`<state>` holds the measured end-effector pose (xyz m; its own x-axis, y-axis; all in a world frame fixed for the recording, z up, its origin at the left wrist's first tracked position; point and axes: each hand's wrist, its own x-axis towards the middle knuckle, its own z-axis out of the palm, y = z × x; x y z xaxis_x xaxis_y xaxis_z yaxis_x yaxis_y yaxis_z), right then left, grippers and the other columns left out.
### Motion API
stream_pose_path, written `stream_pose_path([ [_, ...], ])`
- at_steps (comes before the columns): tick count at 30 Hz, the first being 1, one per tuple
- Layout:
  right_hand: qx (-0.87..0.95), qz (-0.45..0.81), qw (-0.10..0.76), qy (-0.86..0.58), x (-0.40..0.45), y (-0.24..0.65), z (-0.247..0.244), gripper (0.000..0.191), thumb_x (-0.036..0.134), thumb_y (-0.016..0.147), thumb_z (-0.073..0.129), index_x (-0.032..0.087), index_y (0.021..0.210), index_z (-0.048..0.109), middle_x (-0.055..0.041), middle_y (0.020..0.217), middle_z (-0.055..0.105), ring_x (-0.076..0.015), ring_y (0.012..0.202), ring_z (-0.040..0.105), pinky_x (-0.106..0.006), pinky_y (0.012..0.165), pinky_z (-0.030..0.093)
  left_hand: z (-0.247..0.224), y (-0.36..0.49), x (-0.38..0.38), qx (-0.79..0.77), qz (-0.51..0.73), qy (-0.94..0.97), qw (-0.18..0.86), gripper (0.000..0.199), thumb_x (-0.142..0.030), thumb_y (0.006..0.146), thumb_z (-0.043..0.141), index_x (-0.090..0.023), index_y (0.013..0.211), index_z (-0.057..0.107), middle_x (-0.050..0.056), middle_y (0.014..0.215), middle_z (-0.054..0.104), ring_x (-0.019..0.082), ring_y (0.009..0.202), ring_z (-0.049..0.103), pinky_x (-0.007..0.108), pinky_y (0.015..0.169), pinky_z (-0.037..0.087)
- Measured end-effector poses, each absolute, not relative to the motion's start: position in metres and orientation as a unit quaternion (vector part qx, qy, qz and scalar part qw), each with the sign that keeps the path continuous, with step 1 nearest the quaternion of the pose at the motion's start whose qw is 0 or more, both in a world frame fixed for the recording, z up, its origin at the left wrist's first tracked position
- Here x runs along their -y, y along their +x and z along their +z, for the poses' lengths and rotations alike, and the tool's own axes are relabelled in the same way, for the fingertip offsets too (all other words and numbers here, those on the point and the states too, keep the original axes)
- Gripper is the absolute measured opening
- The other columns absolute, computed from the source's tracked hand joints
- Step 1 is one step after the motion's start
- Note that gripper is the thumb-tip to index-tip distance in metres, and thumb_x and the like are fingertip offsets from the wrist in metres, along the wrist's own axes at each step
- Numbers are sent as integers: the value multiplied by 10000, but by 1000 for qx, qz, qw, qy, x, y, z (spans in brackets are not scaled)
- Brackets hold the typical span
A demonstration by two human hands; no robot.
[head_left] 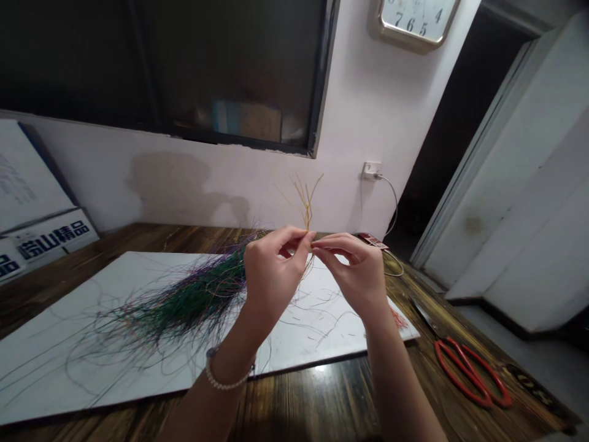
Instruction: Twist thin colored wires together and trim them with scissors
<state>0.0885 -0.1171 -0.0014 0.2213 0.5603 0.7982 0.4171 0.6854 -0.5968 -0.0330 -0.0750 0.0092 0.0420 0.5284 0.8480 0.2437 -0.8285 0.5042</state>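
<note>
A small bundle of thin yellow wires (pixel 307 209) stands up from between my fingers, its tips fanned out at the top. My left hand (pixel 276 264) pinches the bundle between thumb and forefinger. Close beside it, the fingertips of my right hand (pixel 352 267) are pressed together at the bundle's lower part; my fingers partly hide that spot. More wire ends hang below. Behind my left hand, a tangled heap of green and purple wires (pixel 193 298) lies on a white board (pixel 299 353).
Scissors with red handles (pixel 473 371) lie on the dark wooden table (pixel 317 405) at the right. Orange-red wire pieces (pixel 398 319) rest near the board's right edge. A white cable runs from a wall socket (pixel 372 171). A printed box (pixel 50 242) stands at the left.
</note>
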Motion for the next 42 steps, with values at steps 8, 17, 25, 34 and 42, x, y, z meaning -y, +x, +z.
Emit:
stream_pose_path([
  [8,610,62,679,-403,115,88,-2,99,107,729,682,192,761,720,-16,764,712,-144,731,653,-287,688,541,10,-34,74,-267,630,716,142,143,-273,800,636,-186,691,668,-20,600,647,100,530,578,220,520,449],
  [17,592,121,682,-412,114,88,-1,108,91,704,675,188,739,709,-14,738,716,-143,705,662,-285,685,554,11,-36,76,-258,622,726,141,136,-272,799,630,-188,698,667,-11,610,658,110,533,588,224,523,462],
  [25,587,143,689,-399,113,87,-2,99,77,679,664,169,709,684,-14,703,690,-129,667,637,-267,638,532,12,-35,77,-255,620,733,113,132,-249,793,632,-182,684,661,-12,600,652,104,524,580,223,526,459],
  [34,571,237,688,-380,112,91,0,100,192,651,735,167,697,649,2,669,637,-112,644,592,-257,607,496,14,-37,77,-227,618,721,217,116,-232,776,653,-167,682,671,-12,576,639,103,528,589,201,511,467],
  [42,570,265,689,-361,110,91,-1,200,266,623,767,174,708,611,13,665,600,-108,639,573,-250,592,491,13,-36,74,-214,611,719,253,131,-235,773,654,-167,661,654,-15,561,611,99,516,556,203,482,441],
])
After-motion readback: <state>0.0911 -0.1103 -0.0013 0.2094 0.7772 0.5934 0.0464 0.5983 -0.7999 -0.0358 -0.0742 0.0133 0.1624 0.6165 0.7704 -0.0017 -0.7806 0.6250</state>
